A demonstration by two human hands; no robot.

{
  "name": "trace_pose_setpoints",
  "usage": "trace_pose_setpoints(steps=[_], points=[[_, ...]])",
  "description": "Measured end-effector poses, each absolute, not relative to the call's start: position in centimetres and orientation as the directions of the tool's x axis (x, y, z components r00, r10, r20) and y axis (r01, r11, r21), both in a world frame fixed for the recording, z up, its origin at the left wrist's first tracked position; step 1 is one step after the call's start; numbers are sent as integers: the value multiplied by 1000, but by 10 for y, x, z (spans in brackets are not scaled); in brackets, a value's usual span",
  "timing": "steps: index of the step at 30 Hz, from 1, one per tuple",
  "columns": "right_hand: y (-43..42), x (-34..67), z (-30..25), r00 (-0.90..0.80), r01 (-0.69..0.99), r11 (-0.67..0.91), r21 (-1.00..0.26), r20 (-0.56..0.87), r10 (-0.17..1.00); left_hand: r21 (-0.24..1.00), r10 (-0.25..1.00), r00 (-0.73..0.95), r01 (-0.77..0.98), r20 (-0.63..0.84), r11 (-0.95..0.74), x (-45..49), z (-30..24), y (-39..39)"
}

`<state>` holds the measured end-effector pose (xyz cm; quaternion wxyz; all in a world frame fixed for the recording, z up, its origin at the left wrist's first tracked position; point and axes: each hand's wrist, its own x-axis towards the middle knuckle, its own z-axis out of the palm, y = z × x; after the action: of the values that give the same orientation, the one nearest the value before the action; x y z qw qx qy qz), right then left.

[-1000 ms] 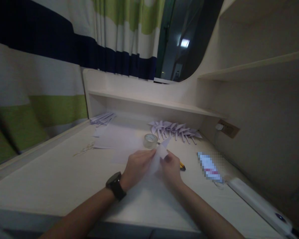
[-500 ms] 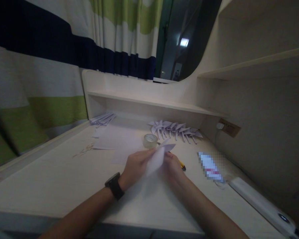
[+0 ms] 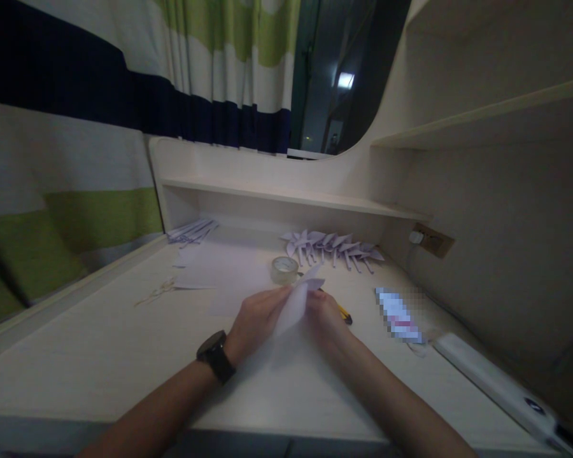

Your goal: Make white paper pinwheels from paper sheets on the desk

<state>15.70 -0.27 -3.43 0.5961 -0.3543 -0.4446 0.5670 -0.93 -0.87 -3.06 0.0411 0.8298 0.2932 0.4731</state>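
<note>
Between my two hands, above the desk, is a white piece of paper point(image 3: 293, 312) with folded, pointed corners at its top. My left hand point(image 3: 258, 318), with a black watch on the wrist, grips its left side. On the other side my right hand point(image 3: 327, 312) is closed on the paper's edge, its fingertips partly hidden. A roll of clear tape point(image 3: 284, 270) lies just beyond the paper. Beside my right hand a yellow and black tool point(image 3: 346, 315) shows only its end; the rest is covered.
Several paper pinwheels point(image 3: 334, 247) lie in a row at the back right. White sheets point(image 3: 219, 261), rolled paper sticks point(image 3: 192, 231) and thin tan strips point(image 3: 157, 291) are at the left. A blurred-out phone point(image 3: 398, 316) and a long white device point(image 3: 491, 378) lie along the right.
The whole view has shifted slightly. Both hands keep hold of the paper, and its folded corner points a little differently.
</note>
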Motion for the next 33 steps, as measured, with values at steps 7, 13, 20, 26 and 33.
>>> trace_pose_setpoints(steps=[7, 13, 20, 26, 33], points=[[-1, 165, -27, 49, 152, 332, -931, 342, 938, 606, 715, 229, 400, 661, -688, -15, -18, -3], [-5, 186, -6, -63, 745, 595, -301, 857, 512, 892, 902, 126, 141, 414, -429, -19, -19, 6], [11, 197, -20, -223, 811, 574, -118, 844, 488, 958, 933, 228, 9, 278, -288, -21, -22, 10], [12, 198, -23, -190, 821, 556, -127, 859, 476, 956, 887, 357, -112, 293, -271, -20, -18, 11], [-1, 182, -23, -135, 764, 602, -233, 854, 502, 963, 885, 384, -160, 265, -218, -22, -24, 12]])
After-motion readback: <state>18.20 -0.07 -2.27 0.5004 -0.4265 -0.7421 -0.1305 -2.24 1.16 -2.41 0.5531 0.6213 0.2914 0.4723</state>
